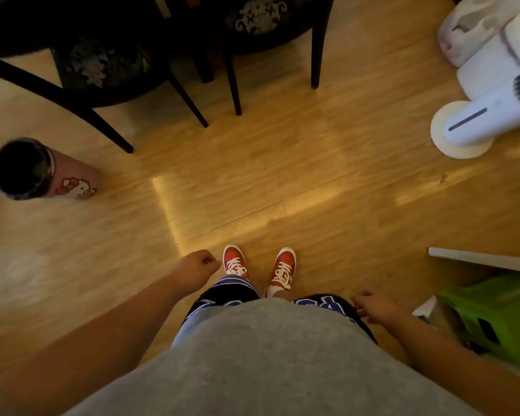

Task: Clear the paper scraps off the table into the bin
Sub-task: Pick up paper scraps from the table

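The single head-worn view looks almost straight down from standing height, so the person's grey shirt [261, 355] fills the near edge and the red shoes [258, 267] sit just beyond it. Facing forward, it reaches wooden floor [282, 175], dark chairs [192, 55] far, and a pink bin [39, 171] far left.

Floor [267, 181]: warm light wood planks, with a bright strip of light running down the middle and paler patches to the right.
Chairs [102, 70]: dark wooden frames at the top, with black seat cushions patterned in white; their thin legs splay on the planks.
White appliance [481, 121]: top right, on a round base.
Green box [499, 316]: lower right, below a white edge.
Light: dim and yellowish, darkest under the chairs.
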